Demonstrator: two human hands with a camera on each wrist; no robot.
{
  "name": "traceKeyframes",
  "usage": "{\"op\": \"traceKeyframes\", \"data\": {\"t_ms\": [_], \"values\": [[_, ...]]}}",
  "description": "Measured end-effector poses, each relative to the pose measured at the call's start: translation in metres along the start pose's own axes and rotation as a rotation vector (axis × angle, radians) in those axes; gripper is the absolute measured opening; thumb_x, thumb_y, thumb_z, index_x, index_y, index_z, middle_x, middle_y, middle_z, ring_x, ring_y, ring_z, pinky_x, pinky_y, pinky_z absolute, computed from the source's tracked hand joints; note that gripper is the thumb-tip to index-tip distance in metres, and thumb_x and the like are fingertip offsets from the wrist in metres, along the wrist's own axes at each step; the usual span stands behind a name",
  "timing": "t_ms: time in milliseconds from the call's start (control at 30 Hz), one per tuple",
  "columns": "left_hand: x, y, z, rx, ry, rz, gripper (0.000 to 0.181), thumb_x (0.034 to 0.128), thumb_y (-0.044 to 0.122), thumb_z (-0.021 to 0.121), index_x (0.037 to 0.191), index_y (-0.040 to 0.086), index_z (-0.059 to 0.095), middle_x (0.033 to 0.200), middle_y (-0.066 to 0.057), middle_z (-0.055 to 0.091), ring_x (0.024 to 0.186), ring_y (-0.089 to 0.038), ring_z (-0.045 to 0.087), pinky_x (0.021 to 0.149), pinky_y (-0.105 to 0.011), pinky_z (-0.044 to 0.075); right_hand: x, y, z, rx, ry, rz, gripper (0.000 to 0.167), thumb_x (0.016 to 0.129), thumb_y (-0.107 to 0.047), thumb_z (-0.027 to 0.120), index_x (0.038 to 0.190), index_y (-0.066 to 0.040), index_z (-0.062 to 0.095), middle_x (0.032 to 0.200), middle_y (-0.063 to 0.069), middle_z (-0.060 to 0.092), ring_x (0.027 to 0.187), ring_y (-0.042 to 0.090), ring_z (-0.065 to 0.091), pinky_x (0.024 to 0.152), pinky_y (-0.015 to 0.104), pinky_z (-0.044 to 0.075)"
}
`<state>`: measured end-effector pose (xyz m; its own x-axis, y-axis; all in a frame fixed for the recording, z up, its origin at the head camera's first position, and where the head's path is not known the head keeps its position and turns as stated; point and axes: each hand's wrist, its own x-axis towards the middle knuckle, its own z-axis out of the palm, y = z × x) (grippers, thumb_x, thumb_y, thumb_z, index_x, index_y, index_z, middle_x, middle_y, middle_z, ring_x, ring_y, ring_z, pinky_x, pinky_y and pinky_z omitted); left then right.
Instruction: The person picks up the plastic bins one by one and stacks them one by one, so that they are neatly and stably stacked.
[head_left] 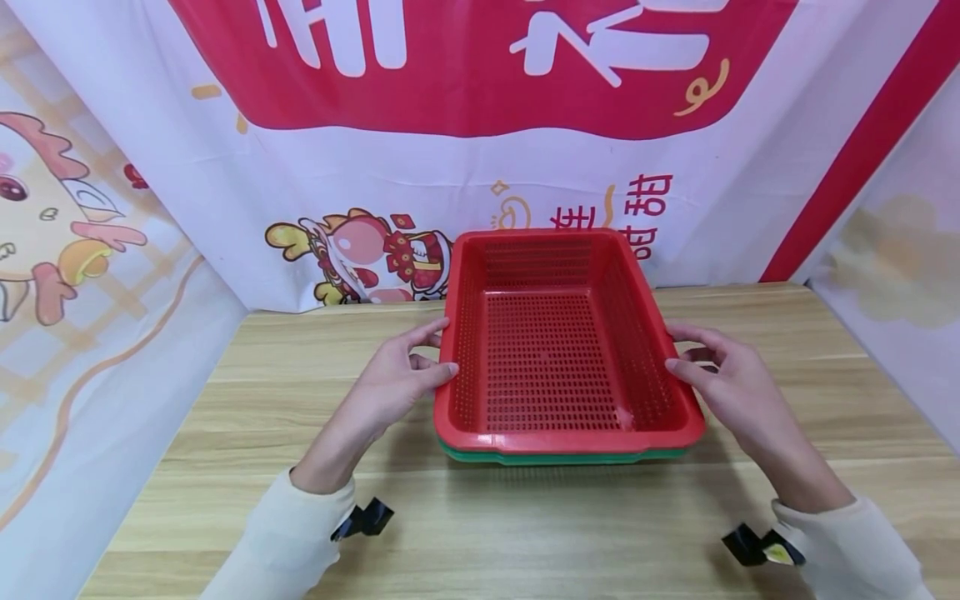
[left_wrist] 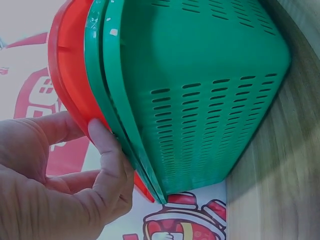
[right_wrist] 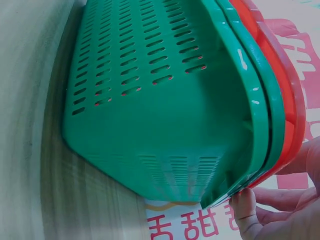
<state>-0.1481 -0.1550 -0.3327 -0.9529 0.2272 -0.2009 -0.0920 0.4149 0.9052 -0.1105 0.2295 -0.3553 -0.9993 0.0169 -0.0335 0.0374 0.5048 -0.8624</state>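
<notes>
A red rectangular plastic basket [head_left: 558, 442] with a perforated floor and walls sits nested on top of two green baskets [left_wrist: 200, 125], whose doubled rims show in both wrist views. In the head view only a green strip [head_left: 555, 457] shows below the red front rim. My left hand [head_left: 392, 379] pinches the red rim at its left side, thumb on top and fingers beneath. On the opposite side my right hand [head_left: 731, 375] grips the red rim in the same way. The left wrist view shows the red rim standing slightly apart from the green rims.
The stack stands on a wood-grain table [head_left: 315, 417], near its back edge. Behind hangs a white and red printed cloth [head_left: 465, 92], and printed sheets [head_left: 112, 292] close off the sides. A black strap piece [head_left: 363, 518] hangs at the left cuff.
</notes>
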Motion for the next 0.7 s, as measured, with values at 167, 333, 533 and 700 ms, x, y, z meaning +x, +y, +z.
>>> {"op": "traceKeyframes", "data": {"t_ms": [167,333,533,700], "values": [[-0.0008,0.0016,0.0018,0.037,0.014,-0.018,0.07,0.0997,0.014,0.07,0.163,0.021,0.04,0.138,-0.012,0.055,0.095,-0.023,0.072,0.075,-0.032,0.064,0.0001,0.0021,0.0007,-0.007,-0.005,0.003,0.058,0.105,-0.024,0.062,0.158,-0.008,0.045,0.149,0.023,0.051,0.117,0.033,0.059,0.074,0.023,0.062],[-0.0008,0.0027,0.0037,0.074,0.033,-0.025,0.071,0.0983,0.014,0.072,0.162,0.02,0.04,0.137,-0.012,0.056,0.097,-0.025,0.071,0.074,-0.034,0.065,0.0013,0.0029,0.0021,-0.004,-0.011,0.008,0.059,0.105,-0.024,0.062,0.159,-0.008,0.044,0.15,0.023,0.051,0.118,0.033,0.059,0.074,0.022,0.062],[0.0007,0.0003,0.0047,0.142,0.062,-0.026,0.068,0.0977,0.016,0.072,0.16,0.016,0.044,0.142,-0.01,0.049,0.1,-0.026,0.066,0.071,-0.03,0.063,0.0018,0.0044,0.0038,-0.001,-0.018,0.023,0.059,0.106,-0.025,0.061,0.16,-0.009,0.042,0.151,0.024,0.049,0.12,0.034,0.058,0.074,0.023,0.062],[0.0023,-0.003,0.0036,0.138,0.06,-0.019,0.067,0.0981,0.015,0.072,0.16,0.017,0.045,0.142,-0.01,0.05,0.103,-0.027,0.066,0.073,-0.03,0.063,0.0013,0.0052,0.0038,-0.001,-0.02,0.027,0.06,0.106,-0.025,0.061,0.16,-0.009,0.041,0.151,0.024,0.049,0.121,0.034,0.057,0.075,0.025,0.063]]}}
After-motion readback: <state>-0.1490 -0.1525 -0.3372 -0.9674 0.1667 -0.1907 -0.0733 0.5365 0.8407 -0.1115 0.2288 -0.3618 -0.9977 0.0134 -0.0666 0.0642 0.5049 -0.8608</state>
